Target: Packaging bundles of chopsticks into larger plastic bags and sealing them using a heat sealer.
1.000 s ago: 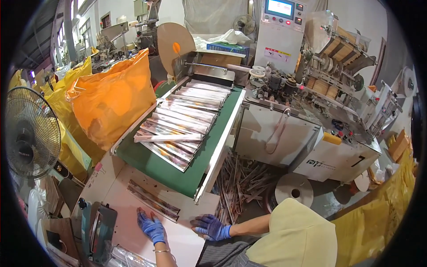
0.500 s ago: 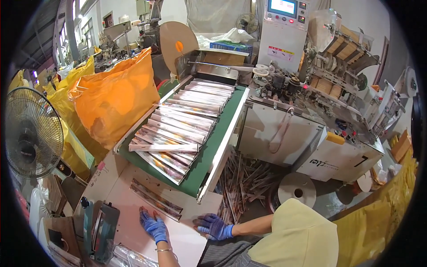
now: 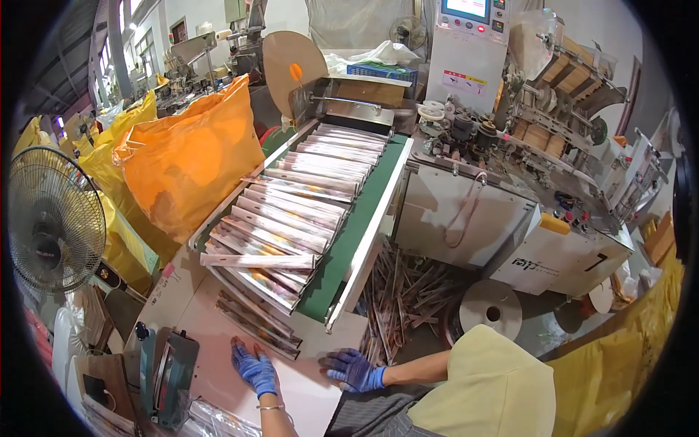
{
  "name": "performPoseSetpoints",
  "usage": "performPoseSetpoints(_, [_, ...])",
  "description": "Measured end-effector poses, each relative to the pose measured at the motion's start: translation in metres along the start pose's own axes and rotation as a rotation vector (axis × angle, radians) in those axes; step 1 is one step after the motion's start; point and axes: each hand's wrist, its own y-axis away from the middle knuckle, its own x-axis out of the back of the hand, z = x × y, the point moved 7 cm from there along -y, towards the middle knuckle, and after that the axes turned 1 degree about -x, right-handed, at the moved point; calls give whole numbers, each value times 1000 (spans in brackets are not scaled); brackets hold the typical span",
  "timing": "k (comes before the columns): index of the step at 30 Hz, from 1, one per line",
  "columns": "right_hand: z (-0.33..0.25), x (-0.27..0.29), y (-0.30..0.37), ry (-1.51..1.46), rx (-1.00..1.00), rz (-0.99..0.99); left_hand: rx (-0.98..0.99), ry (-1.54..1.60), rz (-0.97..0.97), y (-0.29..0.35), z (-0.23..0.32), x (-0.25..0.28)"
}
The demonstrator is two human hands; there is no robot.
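Note:
My left hand [image 3: 255, 370], in a blue glove, rests on the pale pink table [image 3: 218, 355] with its fingers stretched out and nothing in it. Just beyond its fingertips lie a few long, narrow printed strips [image 3: 260, 328], one over another. My gloved right hand [image 3: 352, 370] lies flat near the table's right edge, empty, fingers extended. Ahead slopes a green conveyor belt [image 3: 320, 288] carrying a long overlapping row of glossy pink-and-white strips [image 3: 306, 186]. One strip [image 3: 256, 261] lies askew across the others at the near end, where some hang past the belt's edge.
Left of the conveyor stands a large orange sack [image 3: 193, 156], with a black fan [image 3: 54, 218] farther left. A green-and-black device [image 3: 175, 375] sits on the table's left side. To the right, a heap of loose strips [image 3: 400, 306] lies beside a white reel [image 3: 489, 317] and machine cabinet [image 3: 459, 211].
The row of strips has slid toward me along the belt. More strips now lie at the belt's end and on the table. Both hands stay in nearly the same place.

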Motion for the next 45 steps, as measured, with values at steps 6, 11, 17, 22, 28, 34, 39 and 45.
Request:
performPoseSetpoints(6, [14,-3,3,7,-3,-7,-9,-23,-4,-4,7,-10])
performPoseSetpoints(11, [23,-2,5,0,1,-21,-46,-48,36,-5,10,-19])
performPoseSetpoints(17, [27,17,-3,-49,-11,-45,8,-95,-18,-4,20,-21])
performPoseSetpoints(22, [9,130,-85,-456,389,142,14,-57,15,-13,19,-43])
performPoseSetpoints(28, [272,208,-266,141,-130,480,276,294,164,-24,17,-64])
performPoseSetpoints(34, [561,256,-301,706,-882,377,191,-57,72,-44,78,-77])
performPoseSetpoints(39, [603,246,-288,623,-1216,-67,242,-21,30,-50,85,-89])
performPoseSetpoints(45, [594,224,-295,584,-756,-50,242,-37,37,-59,105,-86])
